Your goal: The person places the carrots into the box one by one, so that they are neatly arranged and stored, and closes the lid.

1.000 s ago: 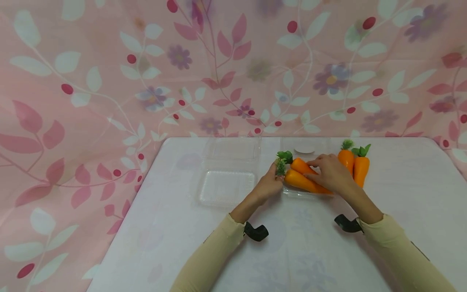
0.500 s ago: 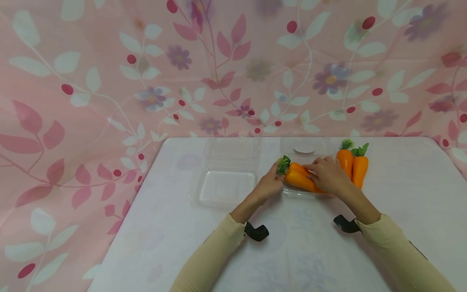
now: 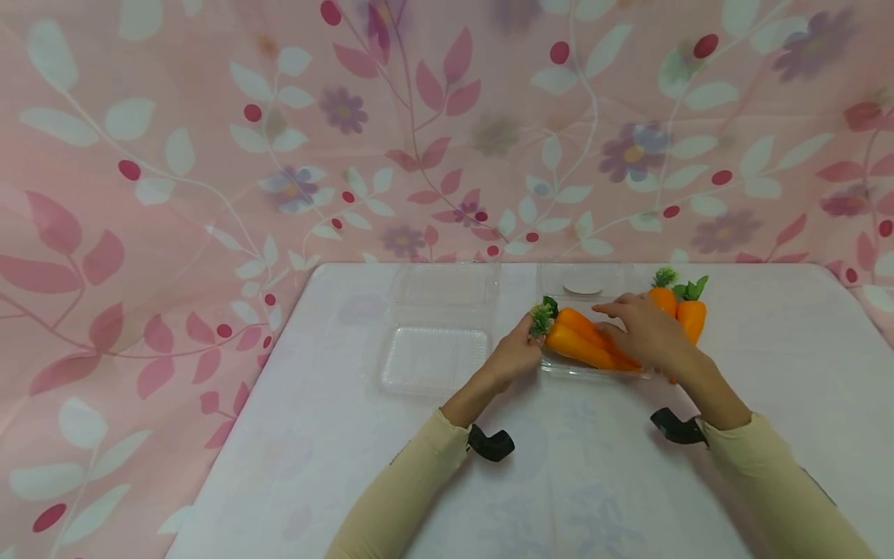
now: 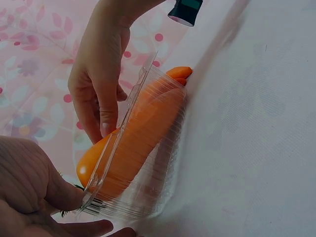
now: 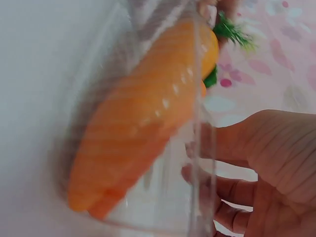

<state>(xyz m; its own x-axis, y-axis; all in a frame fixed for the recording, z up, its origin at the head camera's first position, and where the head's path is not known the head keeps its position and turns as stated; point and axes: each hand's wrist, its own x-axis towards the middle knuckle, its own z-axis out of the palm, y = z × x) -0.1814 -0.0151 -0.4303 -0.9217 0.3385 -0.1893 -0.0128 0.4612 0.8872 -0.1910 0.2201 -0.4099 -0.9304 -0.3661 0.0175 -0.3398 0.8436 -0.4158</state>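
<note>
Two orange carrots with green tops lie side by side in a clear plastic clamshell container (image 3: 594, 373): a front carrot (image 3: 574, 344) and a rear carrot (image 3: 578, 318). My left hand (image 3: 513, 355) pinches the container's left rim, thumb on one side and fingers below, beside the leafy tops (image 3: 541, 317). Over the right part of the container is my right hand (image 3: 649, 334), its fingers loosely spread by the rear carrot. In the left wrist view a fingertip of the right hand (image 4: 101, 84) appears close to a carrot (image 4: 136, 143); contact is unclear.
Right of the container lie two more carrots, a right one (image 3: 691, 317) and one partly hidden by my right hand (image 3: 662, 299). A second clear clamshell (image 3: 436, 357) lies open to the left. The filled container's raised lid (image 3: 552, 279) carries a white label (image 3: 583, 287).
The rear carrot has settled lower beside the front one. My right hand pressed in over the carrots, then shifted right with its fingers loosened. The left hand has stayed at the rim.
</note>
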